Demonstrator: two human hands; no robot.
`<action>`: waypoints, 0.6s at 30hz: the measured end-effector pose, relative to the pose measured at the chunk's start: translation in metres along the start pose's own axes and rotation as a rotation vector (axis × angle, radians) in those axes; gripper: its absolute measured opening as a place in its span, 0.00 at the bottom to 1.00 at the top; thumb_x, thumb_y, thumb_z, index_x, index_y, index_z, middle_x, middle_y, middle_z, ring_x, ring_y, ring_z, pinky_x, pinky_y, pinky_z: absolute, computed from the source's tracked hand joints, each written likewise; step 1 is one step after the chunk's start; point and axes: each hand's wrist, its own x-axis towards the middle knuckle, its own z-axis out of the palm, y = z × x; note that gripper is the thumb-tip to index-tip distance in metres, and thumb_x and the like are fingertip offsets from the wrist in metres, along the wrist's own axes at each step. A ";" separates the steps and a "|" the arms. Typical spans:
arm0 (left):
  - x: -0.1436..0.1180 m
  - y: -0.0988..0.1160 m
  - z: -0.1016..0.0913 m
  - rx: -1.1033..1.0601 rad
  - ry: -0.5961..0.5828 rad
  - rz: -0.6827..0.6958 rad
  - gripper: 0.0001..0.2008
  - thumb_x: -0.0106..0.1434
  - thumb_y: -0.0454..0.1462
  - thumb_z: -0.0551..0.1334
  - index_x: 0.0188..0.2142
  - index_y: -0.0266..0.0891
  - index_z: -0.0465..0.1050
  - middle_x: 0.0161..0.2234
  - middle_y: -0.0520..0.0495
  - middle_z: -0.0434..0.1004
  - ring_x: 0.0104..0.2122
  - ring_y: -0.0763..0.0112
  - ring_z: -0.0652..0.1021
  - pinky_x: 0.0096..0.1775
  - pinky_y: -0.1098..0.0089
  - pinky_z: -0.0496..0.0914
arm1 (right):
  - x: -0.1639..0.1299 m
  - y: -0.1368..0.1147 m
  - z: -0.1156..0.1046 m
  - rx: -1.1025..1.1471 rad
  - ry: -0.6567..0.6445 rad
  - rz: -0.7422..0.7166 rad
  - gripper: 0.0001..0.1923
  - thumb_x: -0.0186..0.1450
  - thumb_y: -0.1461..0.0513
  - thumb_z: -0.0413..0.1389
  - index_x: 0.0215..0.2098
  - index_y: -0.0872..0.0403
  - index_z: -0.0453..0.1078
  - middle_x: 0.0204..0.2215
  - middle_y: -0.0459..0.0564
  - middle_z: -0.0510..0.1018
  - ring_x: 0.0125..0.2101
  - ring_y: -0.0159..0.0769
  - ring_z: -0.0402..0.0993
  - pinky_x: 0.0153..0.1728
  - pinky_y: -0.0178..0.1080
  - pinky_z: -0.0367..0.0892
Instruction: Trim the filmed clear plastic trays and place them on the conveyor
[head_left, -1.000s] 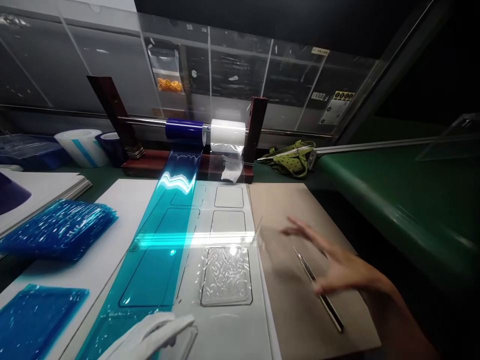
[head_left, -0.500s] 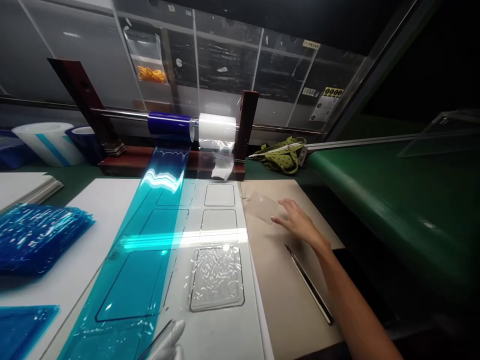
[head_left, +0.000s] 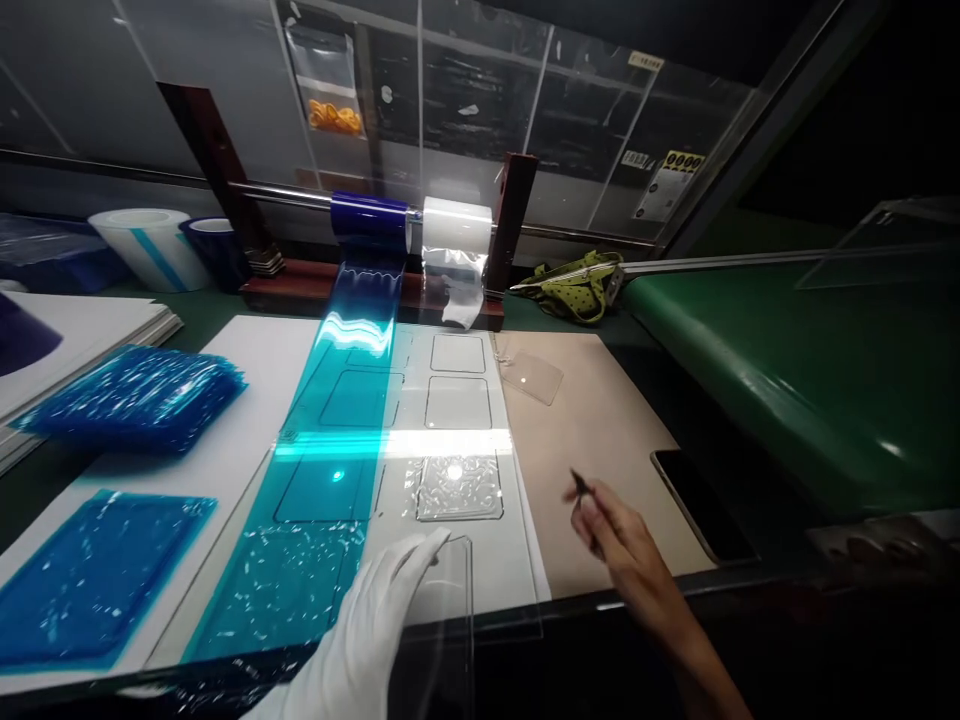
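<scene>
My left hand (head_left: 379, 610), in a white glove, grips a clear plastic panel (head_left: 442, 610) by its edge, low in front of the white sheet (head_left: 517, 555). Beyond it, a clear panel under wrinkled film (head_left: 459, 487) lies within a drawn outline. My right hand (head_left: 619, 535) is bare and closed around a craft knife (head_left: 579, 483); only its dark tip shows past the fingers. Further back on the brown board (head_left: 581, 420) lies a small clear plate (head_left: 532, 378). Blue film (head_left: 326, 490) stretches over the white sheet, left of the wrinkled panel.
Behind, a wooden stand carries a blue film roll (head_left: 369, 222) and a clear film roll (head_left: 457, 225). A stack of blue-filmed panels (head_left: 142, 395) and a single one (head_left: 109, 580) lie left. A phone (head_left: 705, 505) rests right; a green pouch (head_left: 574, 285) sits behind.
My right hand has left the small clear plate and picked the craft knife up off the brown board. My left hand has come further into view with the clear panel.
</scene>
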 end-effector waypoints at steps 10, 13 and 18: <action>-0.010 0.012 -0.004 0.110 -0.028 -0.008 0.20 0.65 0.44 0.59 0.54 0.39 0.65 0.54 0.41 0.67 0.49 0.60 0.73 0.49 0.53 0.71 | -0.073 -0.050 0.053 0.459 -0.404 -0.168 0.34 0.50 0.31 0.52 0.29 0.52 0.65 0.23 0.43 0.67 0.23 0.29 0.63 0.20 0.30 0.56; -0.010 0.014 -0.001 0.125 -0.032 0.004 0.20 0.65 0.44 0.59 0.54 0.39 0.65 0.55 0.41 0.67 0.50 0.59 0.72 0.49 0.52 0.70 | -0.068 -0.043 0.063 0.519 -0.409 -0.173 0.40 0.35 0.28 0.57 0.25 0.51 0.59 0.20 0.40 0.62 0.19 0.24 0.56 0.15 0.29 0.47; -0.004 0.010 0.009 0.147 -0.031 0.020 0.23 0.66 0.40 0.57 0.59 0.42 0.59 0.56 0.41 0.66 0.53 0.57 0.70 0.54 0.52 0.67 | -0.069 -0.054 0.054 0.469 -0.400 -0.055 0.37 0.39 0.30 0.59 0.24 0.52 0.58 0.21 0.39 0.62 0.21 0.25 0.56 0.18 0.30 0.48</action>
